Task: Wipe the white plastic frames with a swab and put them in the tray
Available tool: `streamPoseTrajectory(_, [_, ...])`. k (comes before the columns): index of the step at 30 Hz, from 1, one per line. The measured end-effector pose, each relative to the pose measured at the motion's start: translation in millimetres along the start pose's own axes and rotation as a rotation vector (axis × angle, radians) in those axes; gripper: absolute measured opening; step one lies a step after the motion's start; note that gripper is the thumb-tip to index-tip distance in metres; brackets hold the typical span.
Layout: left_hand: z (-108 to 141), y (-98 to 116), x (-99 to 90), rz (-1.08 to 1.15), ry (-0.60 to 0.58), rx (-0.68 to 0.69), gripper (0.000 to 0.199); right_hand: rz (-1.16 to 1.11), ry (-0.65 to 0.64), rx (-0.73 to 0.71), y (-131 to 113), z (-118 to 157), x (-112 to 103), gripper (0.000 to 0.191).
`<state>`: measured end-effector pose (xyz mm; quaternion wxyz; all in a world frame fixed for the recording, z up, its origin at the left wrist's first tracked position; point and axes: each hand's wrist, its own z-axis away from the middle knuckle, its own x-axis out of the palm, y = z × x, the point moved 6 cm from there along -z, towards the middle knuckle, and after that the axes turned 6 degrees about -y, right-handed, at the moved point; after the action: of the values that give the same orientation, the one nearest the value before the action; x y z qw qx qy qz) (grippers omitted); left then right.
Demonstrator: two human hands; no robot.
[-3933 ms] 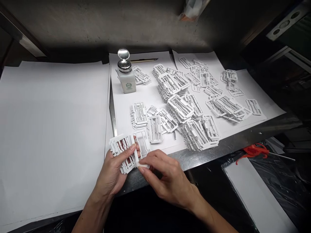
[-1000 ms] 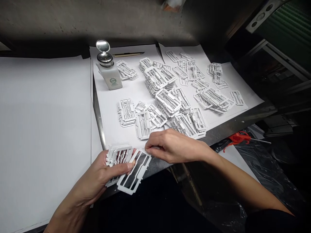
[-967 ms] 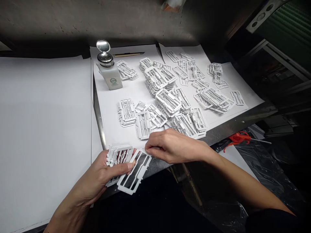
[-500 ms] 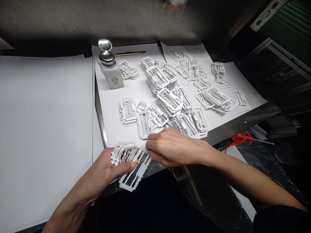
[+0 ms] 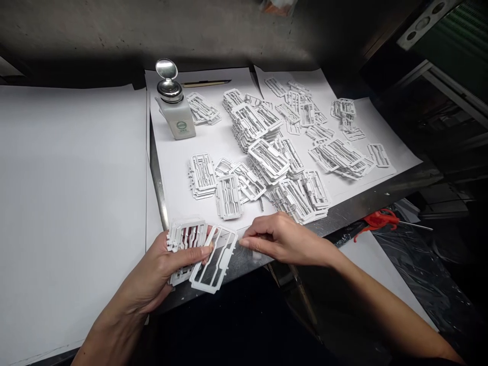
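- Left hand (image 5: 152,267): half closed, fingers curled behind a small stack of white moulded plastic frames (image 5: 186,236), thumb laid across it, gripping.
- Single flat white plastic frame (image 5: 225,254): tilted, fanned off the stack, under the thumb tip.
- Right hand (image 5: 285,241): loosely curled, nothing visibly held, fingertips just beside that frame, over a brushed steel bench edge (image 5: 247,267).
- Beyond: heaped white frame piles (image 5: 269,160) on a white paper sheet (image 5: 179,203), near a white dispensing bottle with a steel top (image 5: 177,122).
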<state>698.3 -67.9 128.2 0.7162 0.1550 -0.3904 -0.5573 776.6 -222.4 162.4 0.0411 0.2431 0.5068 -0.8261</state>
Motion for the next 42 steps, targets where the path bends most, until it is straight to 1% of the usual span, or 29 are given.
streamPoseTrajectory(2, [-1, -1, 1.6, 0.063, -0.017, 0.004, 0.026, -0.289, 0.015, 0.026, 8, -2, 8, 0.027])
streamPoseTrajectory(4, [-2, -1, 2.3, 0.124, -0.014, 0.020, 0.020, -0.504, 0.071, 0.050, 15, -5, 12, 0.031])
streamPoseTrajectory(7, [-2, -2, 0.9, 0.205, 0.030, 0.031, 0.014, -0.648, 0.144, 0.082, 22, -8, 13, 0.033])
streamPoseTrajectory(12, [-2, -2, 0.0, 0.247, 0.065, 0.059, 0.018, -0.710, 0.124, 0.114, 26, -11, 18, 0.032])
streamPoseTrajectory(16, [-3, -4, -1.7, 0.293, 0.088, 0.057, 0.021, -0.781, 0.022, 0.099, 23, -14, 30, 0.033])
streamPoseTrajectory(18, [-3, -5, -2.6, 0.311, 0.098, 0.046, 0.025, -0.797, 0.000, 0.080, 21, -15, 33, 0.034])
streamPoseTrajectory(21, [-3, -7, -4.5, 0.328, 0.112, 0.043, 0.026, -0.811, 0.023, 0.063, 19, -16, 33, 0.034])
streamPoseTrajectory(24, [-2, -9, -7.1, 0.358, 0.130, 0.053, 0.019, -0.805, 0.034, 0.066, 19, -16, 33, 0.034])
streamPoseTrajectory(28, [-3, -10, -8.2, 0.390, 0.124, 0.060, 0.015, -0.790, 0.046, 0.067, 20, -16, 34, 0.033])
streamPoseTrajectory(32, [-3, -10, -8.4, 0.401, 0.132, 0.057, 0.016, -0.791, 0.057, 0.065, 20, -16, 34, 0.032])
streamPoseTrajectory(35, [-2, -10, -6.9, 0.381, 0.125, 0.041, 0.018, -0.803, 0.063, 0.060, 19, -16, 33, 0.031])
streamPoseTrajectory(39, [0, -9, -7.0, 0.353, 0.145, 0.053, 0.019, -0.800, 0.063, 0.037, 20, -16, 32, 0.030])
streamPoseTrajectory(42, [-1, -9, -6.3, 0.310, 0.124, 0.062, 0.021, -0.794, 0.056, 0.011, 19, -16, 30, 0.028])
